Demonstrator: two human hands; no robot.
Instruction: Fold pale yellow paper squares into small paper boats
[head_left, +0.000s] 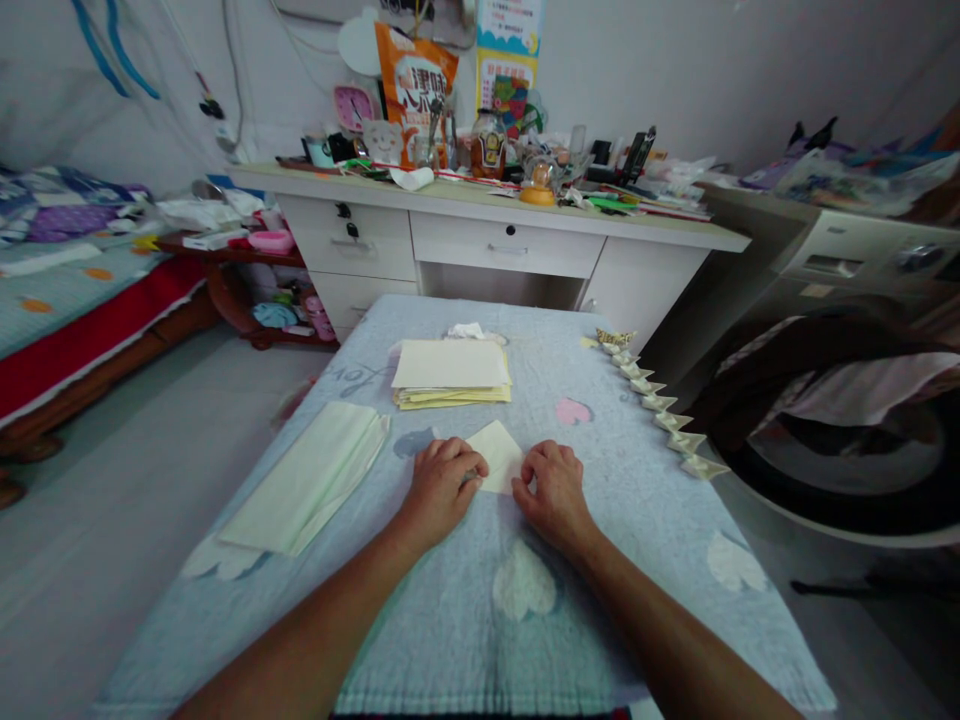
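Note:
A small folded piece of cream paper (pixel 496 455) lies on the cloth-covered table between my two hands, one corner pointing away from me. My left hand (pixel 448 480) pinches its left edge with curled fingers. At the right edge, my right hand (pixel 551 485) has thumb and fingers closed on the paper. Behind it sits a stack of cream and yellow paper sheets (pixel 452 367). Left of my left hand is a larger folded pale green sheet (pixel 307 475). Along the table's right side runs a row of several small folded paper boats (pixel 656 402).
A patterned folded piece (pixel 615 337) heads the row, and crumpled white paper (pixel 466 331) lies behind the stack. Beyond the table (pixel 450 640) stands a cluttered white desk (pixel 480 225). A front-loading washing machine (pixel 862 260) is at the right, a bed (pixel 82 300) at the left.

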